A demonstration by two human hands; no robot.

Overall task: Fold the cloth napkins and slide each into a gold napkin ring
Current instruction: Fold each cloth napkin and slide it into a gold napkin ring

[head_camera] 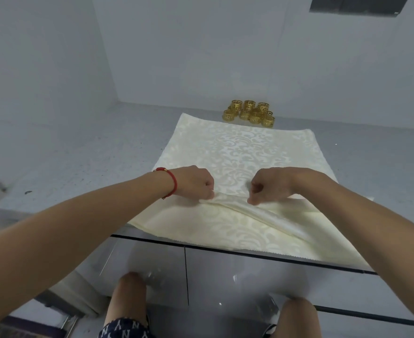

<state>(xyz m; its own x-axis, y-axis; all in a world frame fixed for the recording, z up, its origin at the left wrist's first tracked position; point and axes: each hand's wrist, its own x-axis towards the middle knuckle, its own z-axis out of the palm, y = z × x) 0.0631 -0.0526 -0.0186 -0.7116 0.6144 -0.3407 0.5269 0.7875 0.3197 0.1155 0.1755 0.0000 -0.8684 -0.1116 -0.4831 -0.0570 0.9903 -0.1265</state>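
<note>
Nearest you: your knees and patterned shorts [125, 328] under the glossy grey cabinet front [225, 276]. The near hem of the cream damask napkin [237, 147] hangs just past the counter edge [152, 240].

Hands next. Your left hand [196, 182], red cord bracelet [171, 181] on the wrist, has its fingers curled and pinches a raised ridge of the cloth. Your right hand [270, 185] does the same just beside it, so both grips are tight on fabric, close together near the napkin's middle. Between the two pinches the fold crest [227, 200] stands up and a diagonal pleat runs off toward the near right corner. This looks like an early fold, with no ring on yet.

Risks from here:
- The pinches sit near each other, so the outer sides have no support; lifting could let them sag and skew the fold.
- The satin-like weave looks slippery and could slide out of a fingertip pinch.
- With the hem over the edge, a pull toward you could drag the whole cloth off the grey speckled countertop [79, 152].

Far end: the cluster of gold napkin rings [249, 113] stands just beyond the napkin's far edge, by the white wall [201, 45]. A hard push forward could shove cloth into them and knock them over.
</note>
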